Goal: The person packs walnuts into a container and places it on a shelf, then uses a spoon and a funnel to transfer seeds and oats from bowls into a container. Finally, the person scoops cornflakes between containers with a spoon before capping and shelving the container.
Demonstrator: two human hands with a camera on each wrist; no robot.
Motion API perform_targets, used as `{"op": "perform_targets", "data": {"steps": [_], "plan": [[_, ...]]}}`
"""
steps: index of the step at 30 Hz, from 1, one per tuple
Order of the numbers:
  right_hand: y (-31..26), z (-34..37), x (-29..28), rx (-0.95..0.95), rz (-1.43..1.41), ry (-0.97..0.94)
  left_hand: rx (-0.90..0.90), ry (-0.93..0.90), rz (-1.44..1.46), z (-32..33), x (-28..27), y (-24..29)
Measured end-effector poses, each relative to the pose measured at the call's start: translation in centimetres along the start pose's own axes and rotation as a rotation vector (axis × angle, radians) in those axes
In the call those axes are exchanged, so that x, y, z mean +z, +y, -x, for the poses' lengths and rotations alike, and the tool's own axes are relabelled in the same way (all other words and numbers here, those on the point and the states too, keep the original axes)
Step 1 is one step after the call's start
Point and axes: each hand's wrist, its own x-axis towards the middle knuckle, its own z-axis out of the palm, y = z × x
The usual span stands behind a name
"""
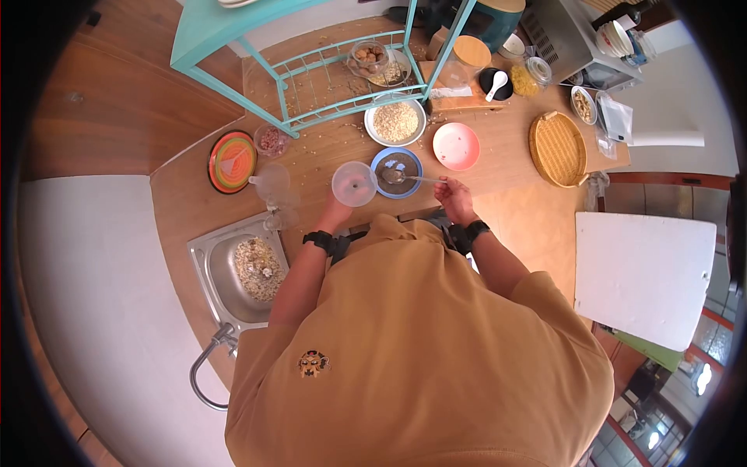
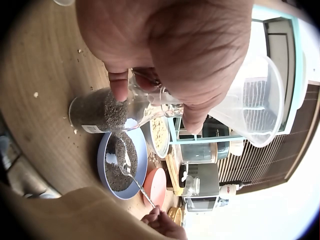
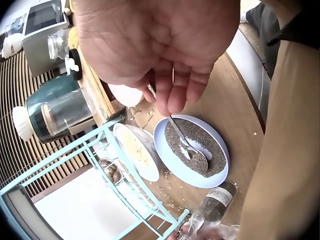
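My left hand (image 1: 336,213) holds a clear glass bottle (image 2: 90,107) by its upper part, fingers and thumb around it. Small dark grey seeds fill the bottle's lower part. A translucent plastic funnel (image 1: 354,184) sits over its mouth. Right beside the bottle is a blue plate (image 1: 420,159) of the same dark seeds (image 3: 192,132), with bare blue patches showing through. My right hand (image 1: 457,200) pinches the handle of a metal spoon (image 3: 177,131), whose bowl lies in the seeds on the plate.
Behind the plate stands a white bowl (image 1: 369,132) of oats, near a pink bowl (image 1: 457,145). A turquoise rack (image 1: 311,117) rises at the back. Leftward are a clear pitcher (image 1: 272,183) and a sink (image 1: 204,253) with pale flakes. A wicker basket (image 1: 557,148) lies right.
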Motion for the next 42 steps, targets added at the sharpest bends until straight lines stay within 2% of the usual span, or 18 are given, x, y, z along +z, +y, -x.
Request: {"op": "perform_targets", "data": {"steps": [7, 10, 15, 22, 29, 35, 38, 40, 42], "plan": [[-3.0, 0.9, 0.7, -0.100, 0.001, -0.037, 0.058, 0.015, -0.032, 0.0, 0.0, -0.1], [-4.2, 1.6, 1.5, -0.138, -0.001, -0.051, -0.018, 0.012, 0.013, 0.0, 0.0, 0.1], [-6.1, 2.9, 3.2, -0.178, 0.008, -0.074, 0.011, 0.008, 0.008, 0.1, 0.0, -0.4], [-8.6, 4.9, 6.6, -0.237, 0.017, -0.164, -0.036, -0.012, 0.020, 0.1, -0.3, 0.5], [-9.8, 6.6, 11.4, -0.238, 0.094, -0.288, -0.090, 0.001, 0.091, 0.1, 0.3, -1.4], [-9.9, 7.8, 14.7, -0.322, 0.276, -0.304, -0.117, -0.008, 0.097, 0.0, 0.7, -2.4], [-10.1, 8.7, 16.1, -0.416, 0.415, -0.286, -0.059, -0.013, 0.054, -0.3, 0.7, -2.5], [-10.3, 9.2, 16.7, -0.570, 0.624, -0.303, -0.025, -0.035, 0.137, -0.6, 0.8, -2.6], [-10.7, 10.0, 17.6, -0.642, 0.701, -0.344, -0.038, -0.048, 0.138, -0.9, 0.9, -2.5]]}}
